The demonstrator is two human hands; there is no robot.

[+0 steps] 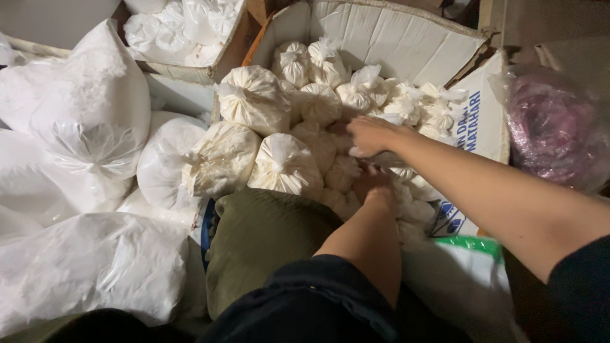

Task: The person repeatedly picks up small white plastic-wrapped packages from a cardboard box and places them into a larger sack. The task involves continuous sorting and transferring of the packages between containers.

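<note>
Head view, looking down into an open cardboard box (406, 38) packed with small knotted plastic bags of pale cream-coloured powder (318, 101). Both forearms reach forward into the box from the lower right. Right hand (372, 134): arm extended from the right edge, dark sleeve at the upper arm, wrist roughly level, palm down, fingers curled onto the small bags near the middle of the pile; it is touching them, but whether it has closed around one cannot be told, since the fingertips are sunk among the bags. Left hand (372, 183): forearm rises from the lower centre, dark sleeve pushed to the elbow, hand plunged downward between bags just below the right hand; fingers hidden, so its grip cannot be told either. The two hands sit close together, one above the other in the view. Larger bags of the same powder (254, 98) line the left side of the box. Outside, to the left, big white plastic sacks (95, 108) are heaped. An olive cloth bundle (254, 241) lies at the box's near edge. A purple-tinted plastic bag (553, 127) sits at right.
</note>
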